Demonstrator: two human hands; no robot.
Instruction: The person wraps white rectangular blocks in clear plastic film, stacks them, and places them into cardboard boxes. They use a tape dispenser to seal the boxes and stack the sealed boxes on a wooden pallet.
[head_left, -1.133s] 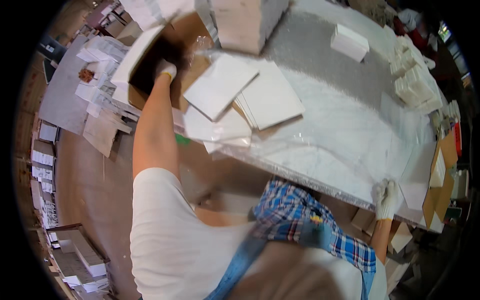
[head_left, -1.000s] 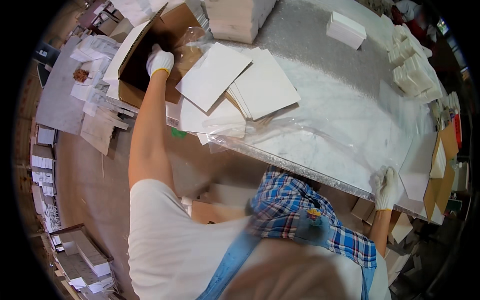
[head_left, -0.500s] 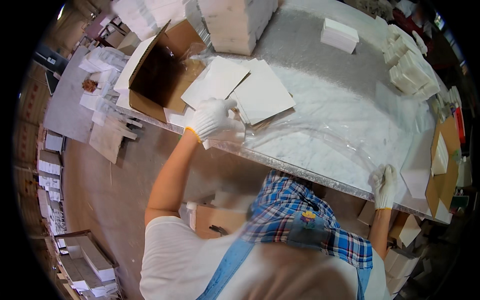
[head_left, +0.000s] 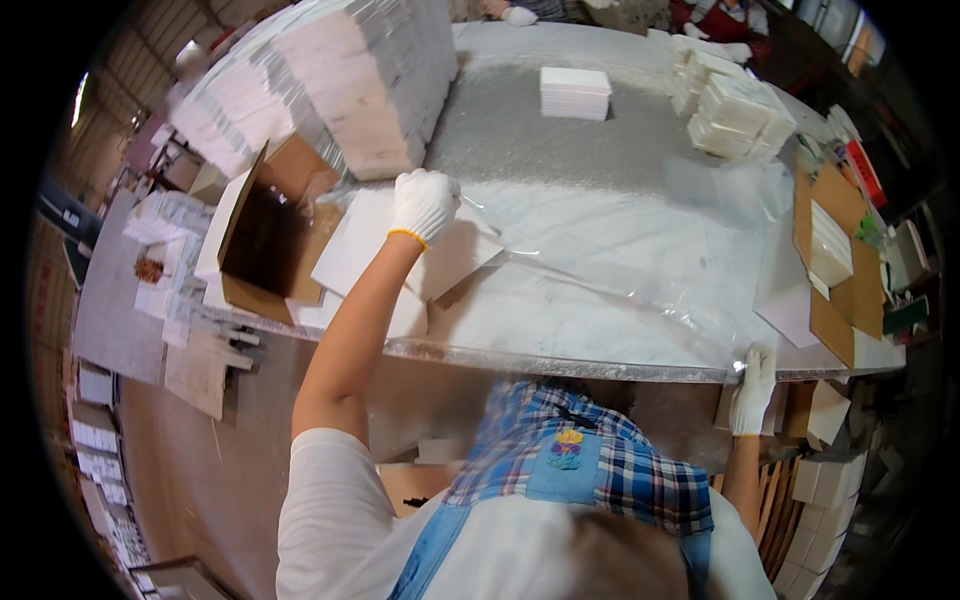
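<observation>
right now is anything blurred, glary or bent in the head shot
Head view: fisheye bends the table edge into a curve; corners are black; the clear plastic sheet shows pale glare; the white stack at upper left is motion-smeared; the left hand looks fairly sharp.

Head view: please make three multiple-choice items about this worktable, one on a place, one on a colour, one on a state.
1. Where is the open cardboard box?
A. at the table's left end
B. on the floor
C. at the table's right edge

2. What colour are the gloves on the left hand and right hand?
A. blue
B. white
C. black

3. What is the left hand doing?
A. hanging beside the body
B. resting on the white flat sheets at the clear plastic film
C. holding a tool

Key: 1 A, the box stands left of the sheets on the table. 2 B, both gloves are white. 3 B, the glove lies on the sheets by the film's edge.
</observation>
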